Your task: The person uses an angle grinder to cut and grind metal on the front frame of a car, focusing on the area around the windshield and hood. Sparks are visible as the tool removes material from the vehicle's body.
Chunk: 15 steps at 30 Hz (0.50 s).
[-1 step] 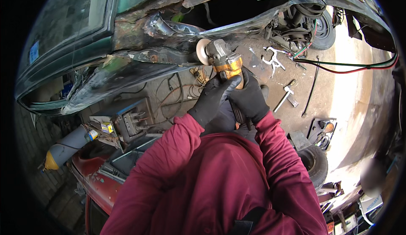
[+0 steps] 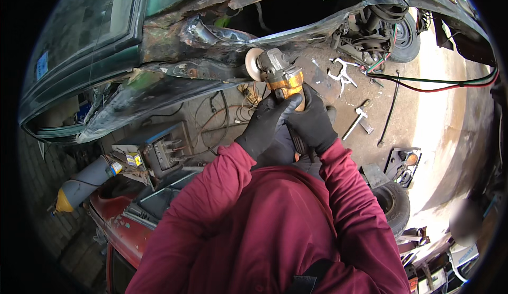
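Both my black-gloved hands are wrapped round the body of a yellow and grey angle grinder (image 2: 286, 80). My left hand (image 2: 265, 124) grips it from the left, with the thumb along the top of the body. On the other side my right hand (image 2: 313, 120) closes round the lower part; some of its fingers are hidden. The grinder's pale round disc (image 2: 254, 64) faces left, close to the rusty sill (image 2: 206, 70) of a green car body. Whether disc and metal touch I cannot tell. Bare, torn metal edges run along the car's wheel arch (image 2: 296, 39).
A wheel hub (image 2: 373, 44) hangs under the car at right, with red and green hoses (image 2: 434, 84) nearby. Locking clamps (image 2: 344, 77) and a hammer (image 2: 355, 123) lie on the floor. A welding machine (image 2: 163, 151), gas cylinder (image 2: 87, 184), and tyre (image 2: 391, 207) stand around me.
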Each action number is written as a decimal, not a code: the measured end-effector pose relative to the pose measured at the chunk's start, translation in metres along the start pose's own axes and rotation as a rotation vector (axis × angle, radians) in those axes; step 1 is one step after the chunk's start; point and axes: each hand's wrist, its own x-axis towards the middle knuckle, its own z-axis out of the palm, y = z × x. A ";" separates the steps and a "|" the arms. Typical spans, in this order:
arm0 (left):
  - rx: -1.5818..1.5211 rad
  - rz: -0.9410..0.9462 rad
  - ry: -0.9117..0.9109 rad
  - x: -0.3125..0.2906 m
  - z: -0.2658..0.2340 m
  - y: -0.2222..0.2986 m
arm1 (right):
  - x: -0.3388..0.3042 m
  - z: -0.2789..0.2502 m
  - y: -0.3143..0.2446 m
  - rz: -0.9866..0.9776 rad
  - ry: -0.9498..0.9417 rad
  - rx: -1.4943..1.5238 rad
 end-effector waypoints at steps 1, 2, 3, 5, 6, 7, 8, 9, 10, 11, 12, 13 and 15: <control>0.011 -0.006 0.004 -0.001 0.001 0.000 | 0.001 -0.001 0.000 -0.009 -0.007 -0.018; 0.018 0.000 0.009 -0.001 0.001 0.000 | 0.002 -0.001 -0.001 -0.033 -0.003 -0.040; 0.004 -0.011 0.005 -0.001 0.000 0.001 | 0.003 -0.002 -0.001 -0.016 -0.012 -0.054; -0.032 -0.022 -0.003 0.001 -0.003 0.001 | 0.005 -0.003 -0.002 -0.022 -0.007 -0.106; 0.023 -0.007 0.002 0.002 -0.004 0.002 | 0.006 -0.003 -0.001 -0.007 -0.007 -0.094; 0.086 0.011 0.001 0.007 -0.006 0.004 | 0.011 -0.003 0.000 -0.022 -0.002 -0.100; 0.141 0.011 0.003 0.007 -0.006 0.003 | 0.010 -0.004 0.000 -0.042 0.006 -0.121; 0.108 0.015 0.003 0.008 -0.006 0.002 | 0.011 -0.004 0.000 -0.003 -0.001 -0.101; 0.075 0.022 0.003 0.010 -0.004 0.001 | 0.011 -0.004 0.000 0.007 -0.004 -0.096; 0.047 0.007 0.008 0.011 -0.002 0.001 | 0.011 -0.005 -0.001 0.008 -0.001 -0.099; 0.027 0.021 0.001 0.011 -0.001 0.001 | 0.011 -0.005 -0.001 0.030 -0.008 -0.078; 0.010 0.014 -0.002 0.011 0.001 0.002 | 0.011 -0.006 -0.002 0.044 -0.009 -0.066; 0.010 -0.009 0.020 0.009 0.003 0.004 | 0.010 -0.006 -0.004 0.066 -0.016 -0.067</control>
